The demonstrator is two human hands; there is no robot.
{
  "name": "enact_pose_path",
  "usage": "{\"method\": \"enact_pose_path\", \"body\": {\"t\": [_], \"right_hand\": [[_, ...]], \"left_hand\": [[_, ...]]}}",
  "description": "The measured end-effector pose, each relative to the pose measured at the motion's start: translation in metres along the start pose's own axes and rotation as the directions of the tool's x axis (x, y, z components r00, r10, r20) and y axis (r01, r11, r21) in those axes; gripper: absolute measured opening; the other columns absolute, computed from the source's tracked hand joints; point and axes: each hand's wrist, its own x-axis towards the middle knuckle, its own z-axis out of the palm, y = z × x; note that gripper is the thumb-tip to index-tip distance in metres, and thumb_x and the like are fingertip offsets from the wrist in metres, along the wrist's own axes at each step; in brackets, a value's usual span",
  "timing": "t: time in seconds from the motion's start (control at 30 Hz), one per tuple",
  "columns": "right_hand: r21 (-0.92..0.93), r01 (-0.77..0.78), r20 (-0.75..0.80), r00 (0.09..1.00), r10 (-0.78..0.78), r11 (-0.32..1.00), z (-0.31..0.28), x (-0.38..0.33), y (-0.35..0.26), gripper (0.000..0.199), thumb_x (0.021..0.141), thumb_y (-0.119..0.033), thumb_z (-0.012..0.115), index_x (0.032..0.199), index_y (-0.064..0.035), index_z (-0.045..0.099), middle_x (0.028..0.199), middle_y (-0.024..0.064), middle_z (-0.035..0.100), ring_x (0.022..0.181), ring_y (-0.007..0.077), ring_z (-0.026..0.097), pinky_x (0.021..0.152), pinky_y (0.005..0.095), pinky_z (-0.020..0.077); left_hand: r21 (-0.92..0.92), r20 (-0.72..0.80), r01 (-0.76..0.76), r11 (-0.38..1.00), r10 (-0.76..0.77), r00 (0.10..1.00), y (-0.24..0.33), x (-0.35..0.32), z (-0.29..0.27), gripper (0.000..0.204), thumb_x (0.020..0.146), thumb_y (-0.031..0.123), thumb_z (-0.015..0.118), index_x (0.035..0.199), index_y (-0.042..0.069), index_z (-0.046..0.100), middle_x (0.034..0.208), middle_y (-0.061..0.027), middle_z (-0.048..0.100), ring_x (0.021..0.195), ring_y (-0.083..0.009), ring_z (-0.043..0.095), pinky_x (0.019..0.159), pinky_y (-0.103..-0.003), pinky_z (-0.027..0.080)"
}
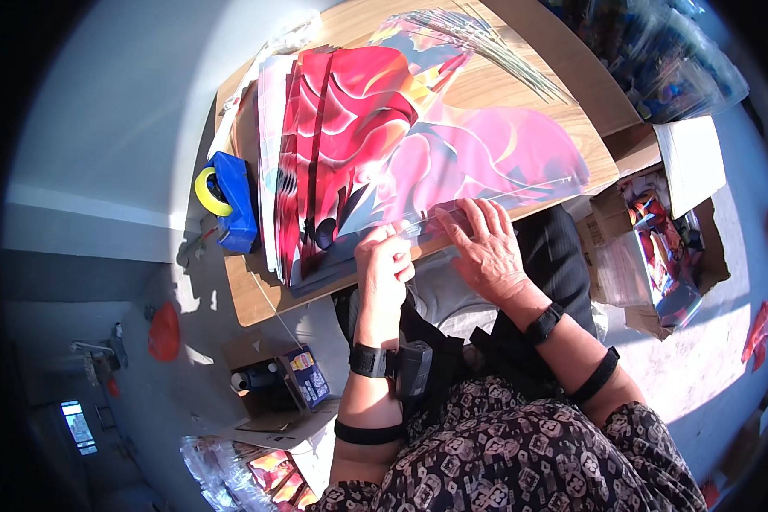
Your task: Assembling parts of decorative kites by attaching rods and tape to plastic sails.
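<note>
A pink, red and grey printed sheet (486,149) of thin, glossy material lies on the wooden table, its near edge running along the table's front. My left hand (386,266) is closed, fingers curled in a pinch at that near edge. Just right of it, my right hand (489,256) lies with fingers stretched out and fingertips resting on the same edge. A small shiny clear strip shows between the two hands; I cannot make out its kind. To the left, a stack of folded red printed sheets (337,119) overlaps the sheet.
A blue tape dispenser (237,200) with a yellow roll (211,192) sits at the left table edge (252,311). Thin sticks (508,55) lie at the far side. Open cardboard boxes (717,247) stand right and lower left, beside plastic-wrapped bundles (687,72).
</note>
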Motion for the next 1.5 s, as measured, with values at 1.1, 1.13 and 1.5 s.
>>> {"method": "enact_pose_path", "body": {"t": [1.1,1.13,1.5], "right_hand": [[-0.084,0.032,0.093,0.995,-0.024,0.996,-0.003,0.001,-0.014,0.063,0.079,-0.012,0.057,0.138,-0.0317,0.044,0.136,0.0231,0.038,0.131,0.0388,0.032,0.109,0.0596,0.0188],[-0.083,0.036,0.096,0.995,-0.028,0.996,-0.001,0.000,-0.014,0.064,0.079,-0.011,0.056,0.138,-0.0308,0.044,0.136,0.0226,0.038,0.131,0.0386,0.033,0.109,0.0592,0.0183],[0.016,0.047,0.159,0.986,-0.048,0.999,0.005,0.011,-0.008,0.067,0.078,-0.015,0.056,0.141,-0.0069,0.037,0.148,0.0167,0.032,0.140,0.0303,0.026,0.115,0.0520,0.0116]], "left_hand": [[0.680,0.077,-0.560,0.473,0.714,0.696,-0.046,0.018,-0.013,0.042,0.073,-0.007,0.060,0.114,-0.003,0.053,0.066,-0.0012,0.048,0.056,-0.0083,0.046,0.055,-0.024,0.042],[0.690,0.071,-0.559,0.459,0.726,0.684,-0.044,0.015,-0.014,0.042,0.074,-0.007,0.060,0.115,-0.003,0.053,0.066,-0.0018,0.049,0.058,-0.0090,0.047,0.058,-0.025,0.043],[0.869,0.494,-0.383,-0.314,0.505,0.708,-0.043,-0.002,-0.001,0.058,0.090,0.032,0.056,0.137,0.002,0.041,0.148,-0.0169,0.032,0.140,-0.0325,0.024,0.111,-0.052,0.020]]}}
